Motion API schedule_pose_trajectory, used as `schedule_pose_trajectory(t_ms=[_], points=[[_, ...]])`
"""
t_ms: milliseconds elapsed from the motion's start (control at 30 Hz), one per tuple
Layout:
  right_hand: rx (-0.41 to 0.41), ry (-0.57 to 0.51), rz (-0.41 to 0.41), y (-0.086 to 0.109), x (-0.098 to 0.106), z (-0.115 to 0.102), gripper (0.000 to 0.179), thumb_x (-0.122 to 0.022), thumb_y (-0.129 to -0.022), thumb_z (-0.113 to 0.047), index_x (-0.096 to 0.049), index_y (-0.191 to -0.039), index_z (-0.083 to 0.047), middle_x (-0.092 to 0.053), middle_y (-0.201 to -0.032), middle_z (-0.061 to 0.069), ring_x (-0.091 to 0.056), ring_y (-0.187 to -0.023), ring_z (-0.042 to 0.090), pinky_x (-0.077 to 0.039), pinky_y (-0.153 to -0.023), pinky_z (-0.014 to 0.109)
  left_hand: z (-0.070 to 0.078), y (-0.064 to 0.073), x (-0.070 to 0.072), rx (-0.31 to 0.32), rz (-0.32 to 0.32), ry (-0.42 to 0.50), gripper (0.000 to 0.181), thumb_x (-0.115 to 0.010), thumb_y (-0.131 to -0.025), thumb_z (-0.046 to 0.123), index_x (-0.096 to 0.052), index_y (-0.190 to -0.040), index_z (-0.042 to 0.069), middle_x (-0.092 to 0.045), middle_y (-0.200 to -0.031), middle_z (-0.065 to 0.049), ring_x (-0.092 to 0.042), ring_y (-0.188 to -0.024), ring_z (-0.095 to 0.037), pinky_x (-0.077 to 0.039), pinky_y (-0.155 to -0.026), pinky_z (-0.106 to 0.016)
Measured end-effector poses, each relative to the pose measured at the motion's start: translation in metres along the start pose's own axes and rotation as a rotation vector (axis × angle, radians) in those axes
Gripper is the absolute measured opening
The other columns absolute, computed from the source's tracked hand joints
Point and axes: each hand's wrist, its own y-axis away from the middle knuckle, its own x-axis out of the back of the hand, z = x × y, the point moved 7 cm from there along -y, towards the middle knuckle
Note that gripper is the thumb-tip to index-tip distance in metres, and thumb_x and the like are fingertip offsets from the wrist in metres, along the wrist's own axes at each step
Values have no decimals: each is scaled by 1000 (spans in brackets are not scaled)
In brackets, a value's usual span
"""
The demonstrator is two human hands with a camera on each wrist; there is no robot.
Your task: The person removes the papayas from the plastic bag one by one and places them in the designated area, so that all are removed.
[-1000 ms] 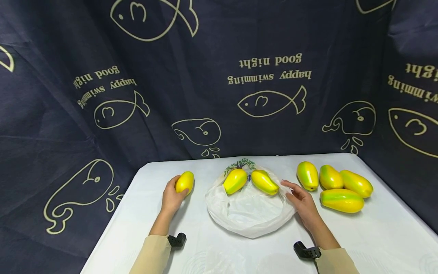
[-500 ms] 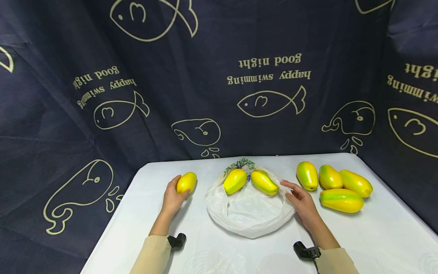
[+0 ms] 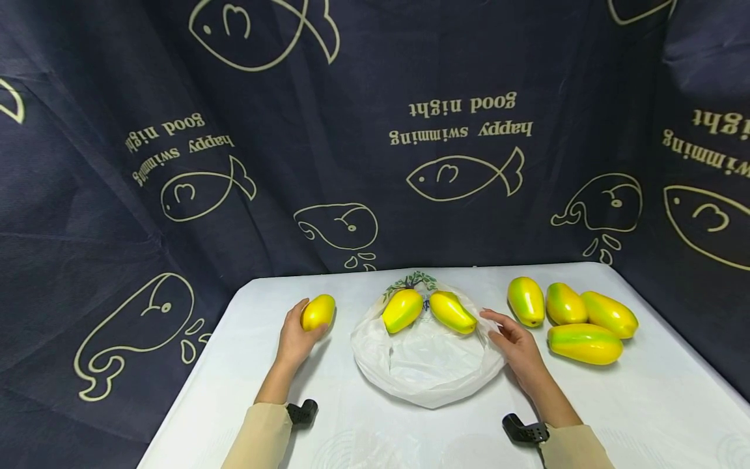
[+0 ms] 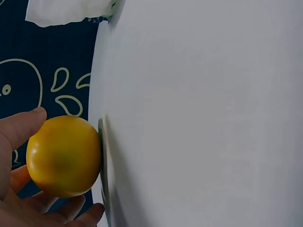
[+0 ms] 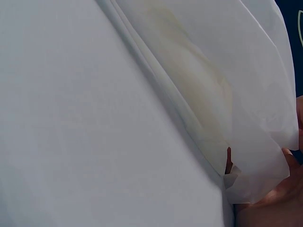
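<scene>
My left hand (image 3: pixel 295 335) grips a yellow papaya (image 3: pixel 318 312) left of the bag, thumb on one side and fingers round the other. Up close in the left wrist view, the papaya (image 4: pixel 66 156) shows its rounded end beside the white tabletop; whether it touches is unclear. A white plastic bag (image 3: pixel 430 394) lies mid-table with its mouth spread wide. Two yellow-green papayas sit inside at the back, one left (image 3: pixel 403 311) and one right (image 3: pixel 452 311). At the bag's right rim, my right hand (image 3: pixel 518 348) pinches the plastic, which partly hides its fingers in the right wrist view.
Several more papayas (image 3: pixel 586 343) lie grouped on the right of the white table (image 3: pixel 375 430), beyond my right hand. A dark curtain (image 3: pixel 351 163) with fish drawings hangs behind the table and along its sides. A black strap device (image 3: pixel 303 412) sits on each wrist.
The papaya in my left hand has tilted and shifted slightly to the right since one second ago. My right hand and the bag have stayed in place.
</scene>
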Motion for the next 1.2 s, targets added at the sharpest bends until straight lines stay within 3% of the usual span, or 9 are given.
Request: schedule_pose_trajectory(t_ms=[200, 333, 600, 800, 1000, 1100, 1200], points=[[-8, -9, 6, 1, 0, -1, 38, -56, -102, -18, -57, -139, -10, -46, -155, 10, -35, -130, -14, -26, -99, -5, 7, 1, 2, 2, 35, 5, 71, -71, -90, 23, -39, -150, 4, -39, -153, -23, -38, -142, -41, -32, -118, -55], [-11, -19, 10, 2, 1, -2, 38, -56, -102, -17, -57, -140, -11, -46, -155, 10, -35, -134, -10, -27, -99, -5, 19, 3, 4, -25, 65, 40, 66, -69, -92, 24, -42, -149, 6, -41, -153, -21, -40, -142, -39, -33, -118, -54], [-21, 2, 7, 2, 1, -2, 38, -55, -102, -18, -57, -139, -13, -46, -156, 6, -35, -143, 3, -26, -99, -5, 44, 3, 6, -135, 142, 67, 60, -70, -90, 18, -48, -145, 8, -45, -152, -18, -42, -142, -37, -34, -118, -52], [-14, 3, 4, 1, 0, -1, 37, -56, -102, -17, -58, -139, -12, -47, -155, 8, -36, -139, -2, -26, -98, -5, 63, 5, 1, -215, 173, 115, 56, -71, -90, 15, -51, -143, 11, -48, -150, -15, -45, -139, -35, -37, -115, -53], [-5, -10, 10, 1, 1, -2, 37, -55, -102, -17, -58, -139, -12, -47, -155, 8, -37, -138, -3, -26, -99, -5, 88, 12, -8, -290, 205, 149, 52, -71, -89, 10, -57, -139, 10, -61, -134, -15, -57, -125, -33, -45, -107, -51], [-7, -3, 18, 0, 1, -1, 37, -55, -103, -19, -58, -139, -13, -48, -154, 7, -37, -140, 1, -28, -99, -4, 99, 16, -14, -344, 201, 167, 49, -71, -89, 7, -59, -137, 9, -64, -131, -14, -60, -121, -32, -51, -100, -49], [-15, 4, 22, -1, 2, 1, 38, -55, -103, -21, -57, -140, -13, -48, -154, 5, -37, -142, 5, -29, -99, -3, 109, 19, -23, -401, 155, 197, 48, -70, -90, 5, -58, -137, 7, -64, -133, -14, -61, -121, -31, -54, -97, -48]])
